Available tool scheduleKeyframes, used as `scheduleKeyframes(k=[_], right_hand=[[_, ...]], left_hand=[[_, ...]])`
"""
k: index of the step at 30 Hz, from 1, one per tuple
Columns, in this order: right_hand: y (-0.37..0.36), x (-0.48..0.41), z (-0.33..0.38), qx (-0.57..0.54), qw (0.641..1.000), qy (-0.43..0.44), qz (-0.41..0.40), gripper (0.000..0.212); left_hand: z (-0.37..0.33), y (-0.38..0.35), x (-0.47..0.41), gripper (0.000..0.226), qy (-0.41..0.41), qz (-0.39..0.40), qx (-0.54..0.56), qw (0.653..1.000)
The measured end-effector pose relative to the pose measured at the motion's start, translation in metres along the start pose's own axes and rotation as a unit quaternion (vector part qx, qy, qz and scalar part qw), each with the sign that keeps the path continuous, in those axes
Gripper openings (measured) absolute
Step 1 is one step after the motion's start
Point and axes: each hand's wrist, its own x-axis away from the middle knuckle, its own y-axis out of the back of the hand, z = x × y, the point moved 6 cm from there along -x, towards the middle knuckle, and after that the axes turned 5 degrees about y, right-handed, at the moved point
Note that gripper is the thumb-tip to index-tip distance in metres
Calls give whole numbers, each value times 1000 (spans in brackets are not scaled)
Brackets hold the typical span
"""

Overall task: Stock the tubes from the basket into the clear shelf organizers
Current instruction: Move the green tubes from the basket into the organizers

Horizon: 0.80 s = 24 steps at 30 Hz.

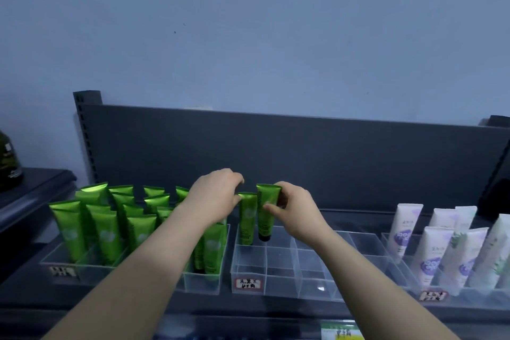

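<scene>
Bare forearms, no sleeves, slim fingers [269, 208]

Dark bottle [9, 165] on side cabinet [36, 196] at left; white-purple tubes [438, 251] upright at right.

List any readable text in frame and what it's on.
None reads clearly.
Middle organizer tag: handwritten characters, blurred.
Left organizer tag: blurred.
Right organizer tag: blurred.
Shelf-edge label: cut off, blurred.
Green tubes, white tubes: print too small.
</scene>
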Motion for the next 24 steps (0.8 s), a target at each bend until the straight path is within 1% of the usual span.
scheduleKeyframes(k=[4,9,12,15,20,24], right_hand=[[-10,-7,-2,20,1000,-16,10,12],[-27,-4,-13,66,995,-45,53,17],[-33,0,-21,70,993,-60,69,20],[-34,2,-23,64,994,-54,70,22],[-30,7,-20,67,996,-27,60,41],[-17,17,-11,111,993,-25,35,58]], left_hand=[[5,7,20,39,6,-26,28,999],[6,0,33,39,9,-35,44,998],[3,-5,36,39,4,-39,47,998],[-1,-8,39,41,-5,-42,52,998],[-3,-9,43,41,-12,-47,47,998],[-4,-9,46,40,-19,-53,41,998]])
